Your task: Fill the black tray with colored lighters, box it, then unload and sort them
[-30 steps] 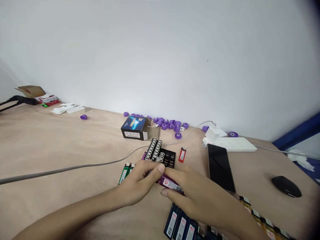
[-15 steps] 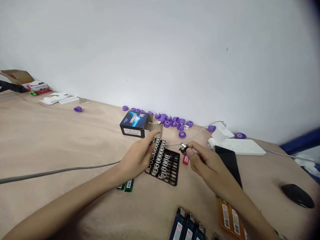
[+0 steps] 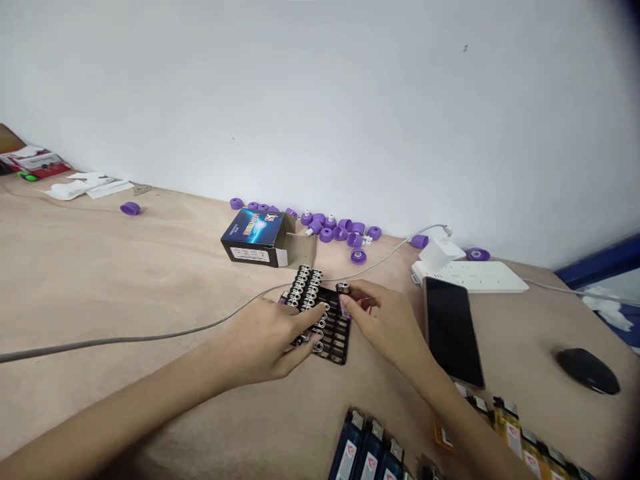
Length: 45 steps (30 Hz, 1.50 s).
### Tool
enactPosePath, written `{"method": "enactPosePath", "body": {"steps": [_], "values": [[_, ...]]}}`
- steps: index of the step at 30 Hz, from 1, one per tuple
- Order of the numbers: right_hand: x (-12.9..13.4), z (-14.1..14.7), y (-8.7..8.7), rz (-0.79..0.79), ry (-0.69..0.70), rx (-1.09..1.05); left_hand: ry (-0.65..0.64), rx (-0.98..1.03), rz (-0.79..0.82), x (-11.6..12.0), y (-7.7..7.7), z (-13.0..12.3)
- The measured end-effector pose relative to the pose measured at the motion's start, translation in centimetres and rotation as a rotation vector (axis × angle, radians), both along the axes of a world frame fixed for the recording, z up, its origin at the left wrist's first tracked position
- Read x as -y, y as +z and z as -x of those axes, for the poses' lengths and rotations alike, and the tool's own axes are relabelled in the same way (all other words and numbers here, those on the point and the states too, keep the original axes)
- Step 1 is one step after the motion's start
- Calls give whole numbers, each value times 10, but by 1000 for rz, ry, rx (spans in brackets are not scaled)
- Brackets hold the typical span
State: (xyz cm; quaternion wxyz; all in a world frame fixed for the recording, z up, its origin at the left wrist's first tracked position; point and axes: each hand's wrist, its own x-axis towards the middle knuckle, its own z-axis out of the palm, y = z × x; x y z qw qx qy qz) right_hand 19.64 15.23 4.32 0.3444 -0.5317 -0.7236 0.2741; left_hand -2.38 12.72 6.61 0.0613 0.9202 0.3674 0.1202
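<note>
A black slotted tray (image 3: pixel 336 345) lies mid-table, its left part filled with rows of upright lighters (image 3: pixel 306 288) whose metal tops show. My left hand (image 3: pixel 275 337) reaches over the tray's near left side, a finger on the lighter tops and the thumb beside a lighter at the front. In my right hand (image 3: pixel 383 313), at the tray's right edge, a lighter (image 3: pixel 344 297) is pinched upright between thumb and fingers. A red lighter lies partly hidden behind that hand. Just behind the tray stands an open dark blue printed box (image 3: pixel 256 230).
Purple caps (image 3: pixel 340 233) are scattered along the wall. Dark blue lighters (image 3: pixel 370 447) lie at the front, orange ones (image 3: pixel 513 430) at front right. To the right are a phone (image 3: pixel 453 327), a white power strip (image 3: pixel 483 277) and a black mouse (image 3: pixel 589 370). A grey cable (image 3: pixel 175 335) crosses the left.
My right hand has brought its lighter left to the tray and turned it upright. My left hand has moved from the tray's left side onto the lighters. The view has shifted slightly.
</note>
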Motion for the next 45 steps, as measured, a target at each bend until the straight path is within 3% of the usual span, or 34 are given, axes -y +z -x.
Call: {"method": "enactPosePath", "body": {"steps": [5,10,22,36,45], "values": [[0,5,-11,79,7,-189,-2,-84,7,-1,-1,1],[1,10,-17,101,44,-242,-19,-81,-24,0,-3,3],[4,13,-18,-163,110,31,-22,-35,53,-3,1,2],[4,15,-21,-204,96,125,-16,-6,133,-4,8,2],[5,12,-24,-170,246,196,-9,-34,159,-3,11,1]]}}
